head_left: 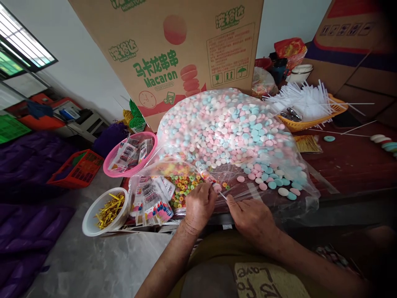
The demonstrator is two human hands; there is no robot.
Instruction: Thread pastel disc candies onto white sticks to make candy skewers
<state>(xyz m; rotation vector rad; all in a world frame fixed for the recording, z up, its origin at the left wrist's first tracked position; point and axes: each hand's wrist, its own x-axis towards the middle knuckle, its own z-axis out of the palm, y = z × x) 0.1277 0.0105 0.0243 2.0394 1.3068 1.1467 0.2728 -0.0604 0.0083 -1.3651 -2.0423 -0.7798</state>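
A candy skewer in a printed clear wrapper slants over the near edge of the table. My left hand is closed around its lower end, where a pink candy shows. With thumb and fingers, my right hand pinches the white stick that sticks out below. Beside my left hand lie small ring candies in green, yellow and orange, and a fanned pile of printed wrappers. Behind both hands rests a large clear bag of pink, white and blue candies, some spread at its mouth.
A white bowl of gold twist ties and a pink basket of wrappers stand at left. An orange basket with white sticks sits at right. A tall cardboard box rises behind the candies. A red crate is farther left.
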